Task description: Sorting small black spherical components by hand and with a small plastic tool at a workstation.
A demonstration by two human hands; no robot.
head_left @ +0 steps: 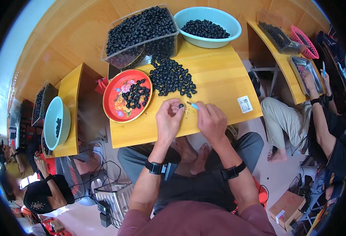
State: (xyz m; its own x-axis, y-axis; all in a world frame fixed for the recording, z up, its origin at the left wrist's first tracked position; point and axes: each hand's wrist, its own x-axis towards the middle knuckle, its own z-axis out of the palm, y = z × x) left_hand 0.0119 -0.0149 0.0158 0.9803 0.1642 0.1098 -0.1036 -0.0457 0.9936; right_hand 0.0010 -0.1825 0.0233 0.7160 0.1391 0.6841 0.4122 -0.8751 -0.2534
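A single dark berry (181, 106) is pinched between the fingertips of the left hand (168, 120), just above the tabletop (220, 84). The grip of the right hand (211, 121) is closed narrowly on a small blue-handled tool (194, 105), whose tip is pointed at the berry. Both hands are held at the near edge of the tabletop, in front of the berry pile (173, 77).

For the step to be done well, the berry should be held steady and lightly, so that it is not crushed, and the tool tip should be guided away from the left fingertips. Working low over the tabletop is advised, so that a slipped berry is not lost.

Counts, relative to the pile:
- One red tray (126, 95), to its left, holding a smaller lot of berries.
- One clear bin (141, 33), behind it, filled with berries.
- One teal bowl (207, 26), behind and to its right, partly filled.
- One loose pile; its berries are too many to be counted.
- Pale crumbs are seen under the hands.
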